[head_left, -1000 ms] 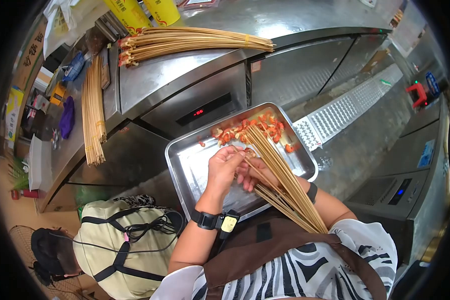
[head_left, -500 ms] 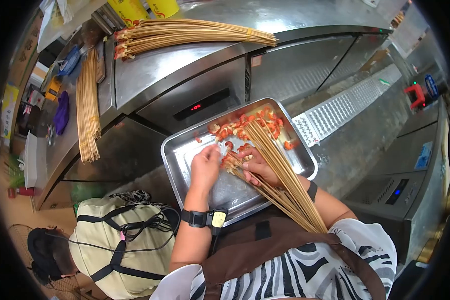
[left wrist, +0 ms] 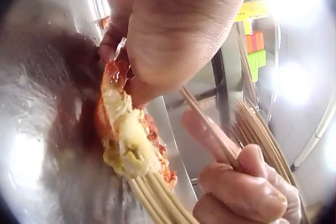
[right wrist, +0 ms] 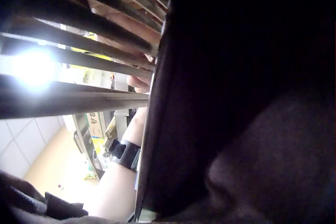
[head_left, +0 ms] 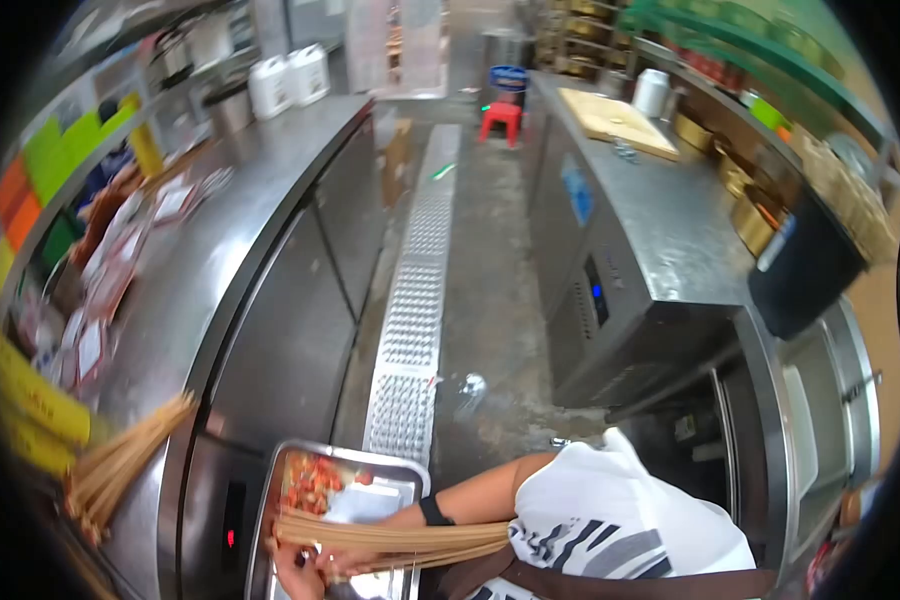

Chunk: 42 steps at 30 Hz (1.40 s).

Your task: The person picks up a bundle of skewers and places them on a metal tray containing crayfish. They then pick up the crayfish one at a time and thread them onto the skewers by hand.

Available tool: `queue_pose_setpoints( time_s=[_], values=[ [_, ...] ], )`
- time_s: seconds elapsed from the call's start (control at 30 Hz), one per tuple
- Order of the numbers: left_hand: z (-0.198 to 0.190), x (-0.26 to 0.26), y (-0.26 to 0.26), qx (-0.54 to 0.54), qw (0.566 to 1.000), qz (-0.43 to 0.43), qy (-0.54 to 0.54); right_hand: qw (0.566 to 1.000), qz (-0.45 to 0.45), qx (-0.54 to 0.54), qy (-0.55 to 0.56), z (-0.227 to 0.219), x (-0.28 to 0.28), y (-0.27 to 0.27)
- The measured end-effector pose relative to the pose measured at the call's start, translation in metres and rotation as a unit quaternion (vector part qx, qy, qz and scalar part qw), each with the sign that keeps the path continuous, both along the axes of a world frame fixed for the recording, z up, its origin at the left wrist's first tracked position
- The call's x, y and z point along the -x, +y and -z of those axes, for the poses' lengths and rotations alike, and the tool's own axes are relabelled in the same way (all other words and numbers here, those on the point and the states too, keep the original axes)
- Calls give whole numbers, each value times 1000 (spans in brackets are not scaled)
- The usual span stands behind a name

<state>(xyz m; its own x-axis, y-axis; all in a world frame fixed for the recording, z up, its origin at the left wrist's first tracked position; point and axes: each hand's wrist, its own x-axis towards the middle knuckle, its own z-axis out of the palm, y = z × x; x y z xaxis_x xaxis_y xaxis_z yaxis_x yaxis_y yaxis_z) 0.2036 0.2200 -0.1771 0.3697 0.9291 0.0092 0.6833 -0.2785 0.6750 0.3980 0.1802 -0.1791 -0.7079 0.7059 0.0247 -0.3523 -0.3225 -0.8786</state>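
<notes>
In the left wrist view my left hand (left wrist: pixel 178 29) pinches a red-shelled crayfish tail (left wrist: pixel 107 113) between thumb and fingers. Pale, yellowish flesh shows along it, just above the ends of several bamboo skewers (left wrist: pixel 163 203). My right hand (left wrist: pixel 241 187) grips skewers, with one thin skewer (left wrist: pixel 210 127) slanting from its fingers up towards the left thumb. Low in the head view, the long skewer bundle (head_left: pixel 410 537) lies along my right forearm, over a metal tray (head_left: pixel 385 500). Crayfish tails (head_left: pixel 312 482) are heaped in that tray. Skewers (right wrist: pixel 105 66) cross close before the right wrist camera.
More skewers (head_left: pixel 130 465) lie on the steel counter (head_left: pixel 205 290) at left, beside yellow containers (head_left: pixel 30 390). A perforated metal strip (head_left: pixel 410 310) runs along the floor. A steel cabinet (head_left: pixel 610 290) stands to the right, a red stool (head_left: pixel 500 120) far ahead. Dark cloth (right wrist: pixel 252 103) fills much of the right wrist view.
The head view has swung right, bringing the aisle into sight and shifting tray and hands to the lower left. My left hand, apart from the right half a second ago, is back beside it.
</notes>
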Motion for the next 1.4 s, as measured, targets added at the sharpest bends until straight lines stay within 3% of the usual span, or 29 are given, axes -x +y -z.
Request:
queue_pose_setpoints(
  time_s=[0.03,0.1,0.23,0.3,0.37,0.47,0.5,0.53,0.63,0.7,0.8,0.9,0.93,1.03,1.1,1.17,1.2,1.27,1.33,1.37,1.4],
  values=[
    [-28,-15,-14,-140,990,17,21,998,-22,-7,50,5,6,0],
    [-47,-26,-20,-3,994,-65,89,998,-8,-8,60,4,5,0],
    [-41,-24,-18,40,991,-76,105,998,17,3,61,-9,2,-3],
    [-13,-7,-13,80,984,-153,-30,998,17,3,59,-16,0,-4],
    [0,7,-9,37,981,-190,-13,999,8,1,54,-24,-1,-5],
    [-13,20,-15,22,991,-101,-81,999,-8,12,38,-28,-2,-7],
    [-18,22,-18,18,990,-114,-81,999,-6,32,26,-26,0,-6],
    [-25,22,-22,35,988,-126,-85,995,-26,14,97,18,26,6],
    [-43,16,-39,71,979,-164,-103,989,-39,32,137,45,36,10],
    [-44,11,-46,119,954,-204,-186,984,-5,29,176,42,42,7],
    [-51,1,-50,162,920,-228,-275,995,-26,48,83,16,19,1],
    [-34,7,-51,172,889,-244,-349,992,-30,74,94,-13,6,-4],
    [-24,12,-50,158,877,-249,-379,994,-13,57,93,22,23,1],
    [-31,3,-51,143,853,-271,-423,990,12,77,116,32,27,-3],
    [-43,-11,-49,156,796,-357,-463,992,-14,83,95,35,22,-2],
    [-25,-2,-48,157,813,-337,-449,993,-54,87,53,34,17,2],
    [-18,-1,-47,153,820,-335,-438,987,55,150,32,29,26,-7],
    [-10,4,-45,150,831,-323,-427,993,32,118,2,1,11,-7],
    [-18,7,-46,195,853,-285,-392,996,15,81,-23,-14,3,-5],
    [-40,-9,-50,177,850,-270,-416,997,25,74,-22,-15,2,-4],
    [2,17,-42,191,855,-257,-408,997,35,68,-21,-16,2,-4]
  ],
)
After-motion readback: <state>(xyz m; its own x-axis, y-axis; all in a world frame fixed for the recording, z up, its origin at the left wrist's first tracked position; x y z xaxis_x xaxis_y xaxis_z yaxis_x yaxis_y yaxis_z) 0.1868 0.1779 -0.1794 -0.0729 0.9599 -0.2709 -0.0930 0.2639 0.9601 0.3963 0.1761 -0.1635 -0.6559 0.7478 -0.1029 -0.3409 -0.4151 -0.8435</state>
